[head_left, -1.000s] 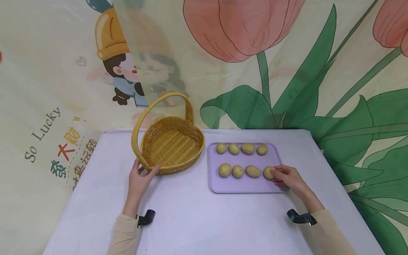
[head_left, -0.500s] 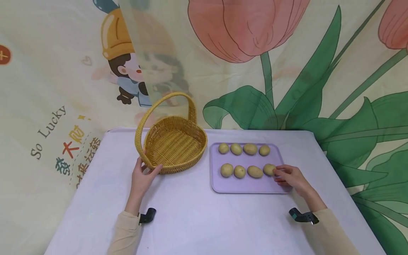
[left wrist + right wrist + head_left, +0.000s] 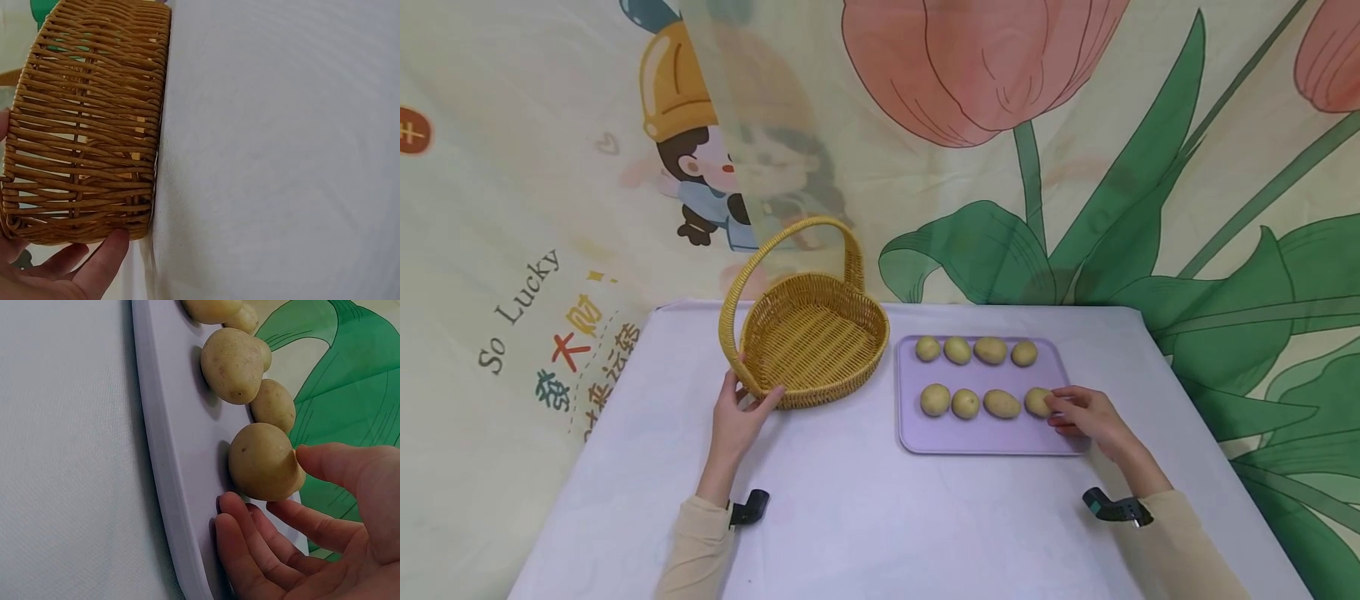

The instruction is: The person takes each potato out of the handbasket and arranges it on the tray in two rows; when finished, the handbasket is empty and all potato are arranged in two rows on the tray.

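A golden wicker basket (image 3: 816, 337) with a tall arched handle stands at the left of the table. My left hand (image 3: 739, 421) holds its near left side, thumb at the rim; in the left wrist view, fingertips (image 3: 112, 250) press the woven wall. Two rows of potatoes lie on a lilac tray (image 3: 970, 442) to the right. At the right end of the near row, my right hand (image 3: 1088, 414) pinches a potato (image 3: 262, 459) between thumb and index finger, the other fingers (image 3: 234, 556) spread low over the tray. That potato sits among the others on the tray.
A white cloth covers the table (image 3: 880, 525). Directly behind its far edge hangs a printed backdrop (image 3: 955, 183) with tulips and a cartoon figure. The basket's right side stands close to the tray's left edge.
The head view has shifted slightly, so everything appears a little further right. Both hands, the basket and the potatoes otherwise keep nearly the same places.
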Tool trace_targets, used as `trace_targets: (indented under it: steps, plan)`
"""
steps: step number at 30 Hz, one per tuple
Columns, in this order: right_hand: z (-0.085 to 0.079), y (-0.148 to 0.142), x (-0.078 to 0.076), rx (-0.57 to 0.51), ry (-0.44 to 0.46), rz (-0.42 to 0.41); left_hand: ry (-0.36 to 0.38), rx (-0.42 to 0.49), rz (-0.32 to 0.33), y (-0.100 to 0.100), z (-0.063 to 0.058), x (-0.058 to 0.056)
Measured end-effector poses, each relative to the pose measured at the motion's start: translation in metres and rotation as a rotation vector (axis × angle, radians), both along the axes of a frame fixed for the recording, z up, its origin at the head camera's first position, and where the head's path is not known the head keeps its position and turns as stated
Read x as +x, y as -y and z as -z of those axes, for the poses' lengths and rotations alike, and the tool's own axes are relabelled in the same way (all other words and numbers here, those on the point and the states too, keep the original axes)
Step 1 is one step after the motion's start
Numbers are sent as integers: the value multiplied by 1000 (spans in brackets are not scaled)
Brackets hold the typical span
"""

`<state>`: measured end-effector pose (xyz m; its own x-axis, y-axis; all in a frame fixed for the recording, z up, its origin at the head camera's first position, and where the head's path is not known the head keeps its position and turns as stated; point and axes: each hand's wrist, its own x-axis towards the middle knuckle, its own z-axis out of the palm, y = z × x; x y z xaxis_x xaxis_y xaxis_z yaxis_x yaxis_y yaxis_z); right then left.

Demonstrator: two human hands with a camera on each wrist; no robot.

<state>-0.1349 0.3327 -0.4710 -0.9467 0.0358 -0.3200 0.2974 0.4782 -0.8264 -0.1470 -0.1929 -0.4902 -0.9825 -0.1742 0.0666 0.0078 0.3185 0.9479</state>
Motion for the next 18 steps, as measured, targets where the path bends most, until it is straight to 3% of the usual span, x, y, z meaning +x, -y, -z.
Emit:
trace_targets:
  steps: [18]
  plan:
    - [-4, -2, -4, 63, -9, -11, 6, -9, 9, 0, -2, 6]
